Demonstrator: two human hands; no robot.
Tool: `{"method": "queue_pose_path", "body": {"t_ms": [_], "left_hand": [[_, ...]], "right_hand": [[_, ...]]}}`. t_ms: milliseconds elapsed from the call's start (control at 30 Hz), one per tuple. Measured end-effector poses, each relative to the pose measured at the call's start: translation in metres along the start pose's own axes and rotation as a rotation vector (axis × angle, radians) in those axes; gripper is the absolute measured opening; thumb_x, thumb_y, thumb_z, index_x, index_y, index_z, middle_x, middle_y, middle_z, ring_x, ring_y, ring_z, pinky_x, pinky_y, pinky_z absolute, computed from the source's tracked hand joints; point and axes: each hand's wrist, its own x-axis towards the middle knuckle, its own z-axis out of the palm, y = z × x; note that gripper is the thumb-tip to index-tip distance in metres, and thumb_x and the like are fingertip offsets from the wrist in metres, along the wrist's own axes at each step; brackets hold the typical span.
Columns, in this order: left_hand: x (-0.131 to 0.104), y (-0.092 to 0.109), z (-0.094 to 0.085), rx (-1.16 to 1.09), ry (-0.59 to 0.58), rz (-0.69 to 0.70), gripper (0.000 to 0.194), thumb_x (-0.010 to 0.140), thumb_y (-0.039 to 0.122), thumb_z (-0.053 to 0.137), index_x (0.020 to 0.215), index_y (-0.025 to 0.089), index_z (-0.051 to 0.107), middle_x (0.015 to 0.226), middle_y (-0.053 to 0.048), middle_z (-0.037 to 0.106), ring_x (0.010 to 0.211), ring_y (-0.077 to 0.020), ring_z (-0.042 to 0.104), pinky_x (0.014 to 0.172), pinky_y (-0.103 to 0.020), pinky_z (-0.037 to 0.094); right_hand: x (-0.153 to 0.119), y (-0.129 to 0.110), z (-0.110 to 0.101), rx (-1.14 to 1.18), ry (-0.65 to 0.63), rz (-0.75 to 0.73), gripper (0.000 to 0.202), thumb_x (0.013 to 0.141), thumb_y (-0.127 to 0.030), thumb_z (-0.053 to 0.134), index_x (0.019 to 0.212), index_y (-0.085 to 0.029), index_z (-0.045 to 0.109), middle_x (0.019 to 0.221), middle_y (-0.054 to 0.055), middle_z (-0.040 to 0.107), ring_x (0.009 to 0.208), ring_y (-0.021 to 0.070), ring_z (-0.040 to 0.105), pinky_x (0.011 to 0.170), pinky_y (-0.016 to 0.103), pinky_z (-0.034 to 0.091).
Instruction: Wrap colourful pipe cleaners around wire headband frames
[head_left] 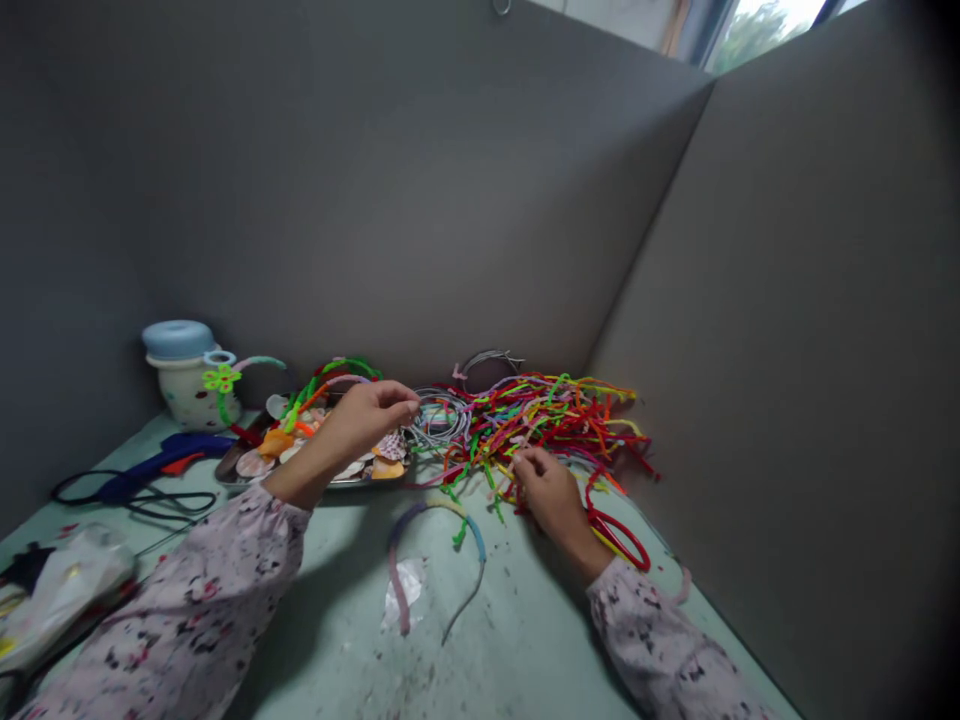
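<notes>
My left hand [373,408] hovers over the right end of a metal tray [352,484] of seashells [259,462], thumb and fingers pinched together beside a coil of grey wire hoops [442,420]. Whatever is in that pinch is too small to make out. At the front of a heap of colourful pipe cleaners [555,420], my right hand [551,495] has its fingers closed, and I cannot make out what they hold. Between my forearms lies a headband [396,570] partly wrapped in pink, purple, yellow and blue, with a bare grey end and a small green piece.
A speckled jar with a blue lid [180,345] stands at the back left, near a flower-trimmed headband [223,378]. A blue tool with a black cord [142,470] and a plastic bag [75,570] lie left. Grey panels [420,200] enclose the table's back and sides.
</notes>
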Motion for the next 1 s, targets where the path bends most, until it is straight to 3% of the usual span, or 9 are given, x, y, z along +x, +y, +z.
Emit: {"method": "queue_pose_path", "body": {"t_ms": [167,333,467,733,900,1000], "left_hand": [[-0.001,0.005,-0.011,-0.063,0.095,0.014,0.029,0.073,0.041,0.064,0.086,0.016,0.067,0.076,-0.004,0.067,0.067,-0.0145,0.059,0.063,-0.026,0.044],[-0.003,0.01,-0.013,-0.094,0.022,-0.046,0.028,0.072,0.041,0.064,0.085,0.017,0.066,0.071,-0.003,0.064,0.062,-0.0141,0.057,0.06,-0.026,0.043],[-0.005,0.015,-0.012,-0.073,-0.06,-0.083,0.026,0.072,0.04,0.063,0.084,0.017,0.065,0.069,-0.002,0.063,0.061,-0.0142,0.056,0.057,-0.025,0.041],[-0.003,0.011,-0.006,-0.02,-0.125,-0.114,0.026,0.069,0.04,0.064,0.08,0.017,0.064,0.069,-0.002,0.062,0.062,-0.0144,0.055,0.055,-0.024,0.039],[-0.004,0.008,0.003,-0.046,-0.147,-0.139,0.03,0.068,0.044,0.064,0.079,0.017,0.063,0.066,-0.001,0.06,0.059,-0.0137,0.053,0.054,-0.024,0.04],[-0.003,0.002,0.008,-0.028,-0.168,-0.12,0.029,0.068,0.045,0.064,0.079,0.017,0.064,0.066,-0.001,0.06,0.059,-0.0146,0.053,0.054,-0.025,0.04]], "right_hand": [[0.055,0.009,-0.013,0.109,0.051,0.137,0.022,0.076,-0.04,0.057,0.077,-0.019,0.064,0.067,0.001,0.066,0.062,0.0172,0.059,0.059,0.026,0.04],[0.078,0.011,0.001,0.199,0.008,0.198,0.028,0.073,-0.042,0.06,0.056,-0.02,0.056,0.047,-0.002,0.054,0.043,0.014,0.049,0.046,0.025,0.034],[0.077,0.0,0.006,0.354,0.0,0.219,0.025,0.072,-0.035,0.057,0.052,-0.021,0.05,0.042,-0.004,0.049,0.038,0.0114,0.042,0.04,0.024,0.032],[0.067,-0.023,-0.008,0.635,0.045,0.194,0.022,0.07,-0.039,0.063,0.074,-0.02,0.053,0.059,-0.005,0.056,0.041,0.0078,0.043,0.036,0.02,0.031],[0.051,-0.038,-0.003,0.715,-0.188,0.189,0.022,0.071,-0.037,0.064,0.07,-0.018,0.053,0.058,-0.005,0.054,0.041,0.0058,0.04,0.035,0.017,0.025],[0.047,-0.043,-0.001,0.721,-0.22,0.191,0.021,0.072,-0.037,0.062,0.069,-0.018,0.051,0.061,-0.004,0.055,0.045,0.0062,0.043,0.038,0.017,0.028]]}}
